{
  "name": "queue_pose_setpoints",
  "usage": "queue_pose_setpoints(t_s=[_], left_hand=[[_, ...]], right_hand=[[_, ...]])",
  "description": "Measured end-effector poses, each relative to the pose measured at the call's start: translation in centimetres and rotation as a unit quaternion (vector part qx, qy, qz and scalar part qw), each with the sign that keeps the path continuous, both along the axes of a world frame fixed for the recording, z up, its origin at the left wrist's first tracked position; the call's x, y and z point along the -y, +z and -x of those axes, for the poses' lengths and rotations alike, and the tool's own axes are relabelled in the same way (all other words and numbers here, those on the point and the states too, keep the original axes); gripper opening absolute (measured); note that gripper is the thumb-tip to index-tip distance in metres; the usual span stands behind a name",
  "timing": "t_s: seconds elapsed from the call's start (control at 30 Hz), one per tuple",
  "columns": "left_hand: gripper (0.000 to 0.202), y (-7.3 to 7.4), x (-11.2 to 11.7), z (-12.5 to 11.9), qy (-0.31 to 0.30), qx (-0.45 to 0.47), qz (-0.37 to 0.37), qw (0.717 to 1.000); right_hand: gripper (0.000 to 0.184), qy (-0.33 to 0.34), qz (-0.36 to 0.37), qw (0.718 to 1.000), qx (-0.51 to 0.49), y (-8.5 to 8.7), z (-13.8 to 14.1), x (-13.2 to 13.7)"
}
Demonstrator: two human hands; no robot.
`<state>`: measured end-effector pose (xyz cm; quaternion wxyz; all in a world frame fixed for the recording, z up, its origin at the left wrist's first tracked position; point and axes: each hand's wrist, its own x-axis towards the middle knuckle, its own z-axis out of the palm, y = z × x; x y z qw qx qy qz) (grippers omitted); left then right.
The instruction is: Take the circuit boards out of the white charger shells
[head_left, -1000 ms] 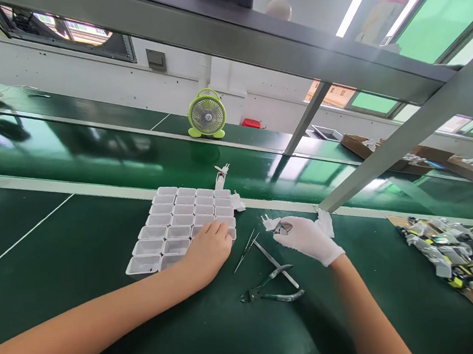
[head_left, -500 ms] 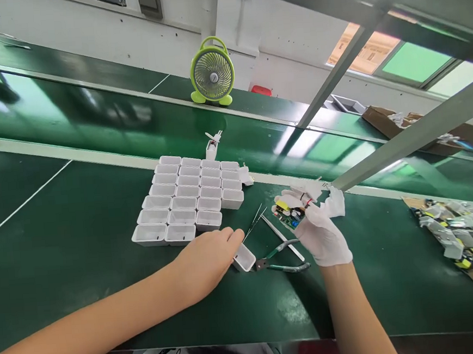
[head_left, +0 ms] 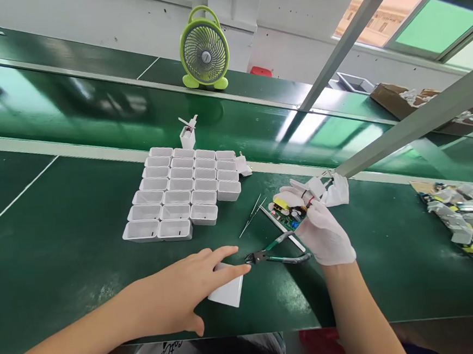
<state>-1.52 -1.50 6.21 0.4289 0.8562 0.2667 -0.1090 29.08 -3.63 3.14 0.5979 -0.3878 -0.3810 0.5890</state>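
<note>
My bare left hand (head_left: pixel 193 284) is open, its fingers and thumb spread, over a white plastic case (head_left: pixel 228 293) lying on the bench. The hand partly hides the case, and I cannot tell whether the palm touches it. Its forefinger reaches the jaws of green-handled cutting pliers (head_left: pixel 269 255). My gloved right hand (head_left: pixel 325 230) is closed around a circuit board (head_left: pixel 291 216) with a yellow component, wires and a white plug part (head_left: pixel 306 188) attached. Tweezers (head_left: pixel 251 216) and a white stick-like tool (head_left: pixel 284 229) lie between the hands.
Rows of open white cases (head_left: pixel 176 195) stand left of centre. One case with wires (head_left: pixel 188 134) stands behind them, and a white part (head_left: pixel 242 164) beside them. A green fan (head_left: pixel 205 54) is at the back. Boards are piled on cardboard (head_left: pixel 466 213) at right; a metal post (head_left: pixel 412 122) slants across.
My left hand has let go of the white case and spread its fingers. The case now lies nearer me and further left, turned over. My right hand still holds the board.
</note>
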Motion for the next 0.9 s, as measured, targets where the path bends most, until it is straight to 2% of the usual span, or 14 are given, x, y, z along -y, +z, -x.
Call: queue_pose_setpoints(t_s=[0.07,0.13,0.2,0.27,0.33,0.4,0.47,0.53,0.6,0.67,0.73,0.83,0.9], left_hand=[[0.119,-1.0,0.5,0.0,-0.047,-0.011,-0.057,0.997],[0.102,-1.6,0.8,-0.4,-0.072,0.012,-0.109,0.991],[0.084,-1.7,0.8,-1.1,-0.089,0.04,-0.148,0.984],[0.075,-1.3,0.4,-1.8,-0.085,0.052,-0.144,0.985],[0.066,-0.8,-0.3,-2.3,-0.043,0.06,-0.062,0.995],[0.052,-0.7,-1.0,-2.7,0.045,0.094,0.071,0.992],[0.042,-1.1,-1.5,-3.0,0.143,0.152,0.214,0.954],[0.045,-2.0,-1.7,-3.3,0.206,0.227,0.322,0.896],[0.062,-2.9,-1.6,-3.4,0.214,0.285,0.394,0.847],[0.082,-3.4,-1.4,-3.2,0.208,0.301,0.418,0.831],[0.085,-3.5,-1.2,-2.9,0.218,0.285,0.386,0.85],[0.062,-3.3,-1.0,-2.5,0.254,0.266,0.237,0.899],[0.061,-3.3,-0.8,-2.3,0.262,0.271,0.14,0.916]], right_hand=[[0.055,0.003,0.008,1.0,-0.002,-0.2,0.0,0.0],[0.056,0.014,0.015,1.0,0.003,-0.3,0.1,0.0],[0.056,0.023,0.014,1.0,0.011,-0.3,0.2,0.0],[0.055,0.024,0.008,0.999,0.026,-0.1,0.4,0.0],[0.055,0.026,0.0,0.999,0.044,0.1,0.5,0.0],[0.055,0.025,-0.015,0.998,0.055,0.2,0.6,0.2],[0.055,0.011,-0.038,0.998,0.057,0.1,0.7,0.5],[0.057,-0.009,-0.063,0.996,0.065,-0.3,0.9,0.9],[0.06,-0.023,-0.079,0.993,0.085,-0.7,1.3,1.4],[0.067,-0.024,-0.079,0.99,0.118,-0.9,1.9,2.0],[0.071,-0.017,-0.067,0.984,0.166,-0.7,2.7,2.5],[0.062,-0.01,-0.069,0.969,0.237,0.0,4.0,3.1],[0.056,-0.007,-0.097,0.963,0.253,0.6,4.9,3.4]])
